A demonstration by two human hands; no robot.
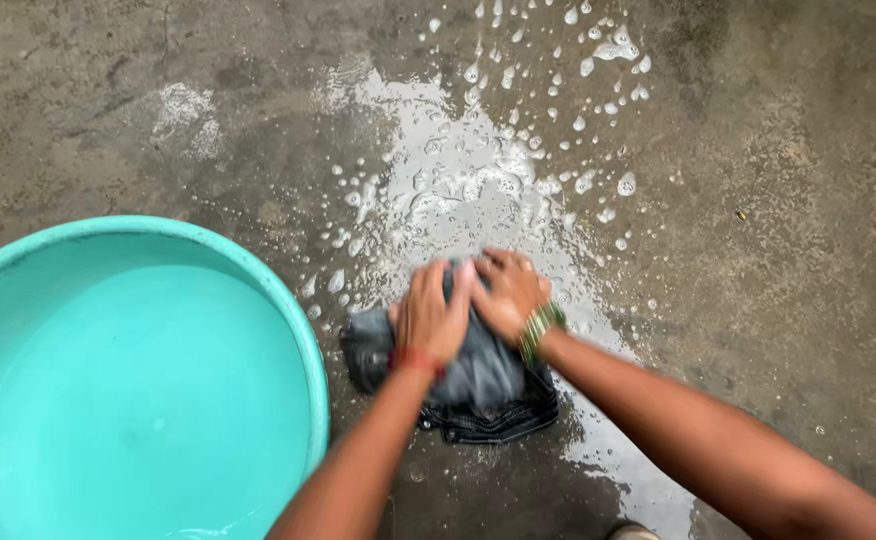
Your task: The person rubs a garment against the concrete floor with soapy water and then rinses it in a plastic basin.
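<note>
Your left hand [430,318] and right hand [506,292] both press, gripping the bunched dark cloth [478,385] on wet floor [778,200]; suds [458,180] spread, tub [303,330] beside. Scrubbing midway, unrinsed.

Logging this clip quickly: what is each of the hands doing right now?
Left hand: closed, pressing the dark wet cloth.
Right hand: closed on the same cloth, beside the left.

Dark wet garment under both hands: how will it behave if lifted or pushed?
Probably floppy: the dark garment lies bunched and folded under the left hand and right hand. Likely heavy for its size and dripping, since it looks soaked. It may slide easily when pushed, given the soapy foam on the wet concrete floor.
</note>
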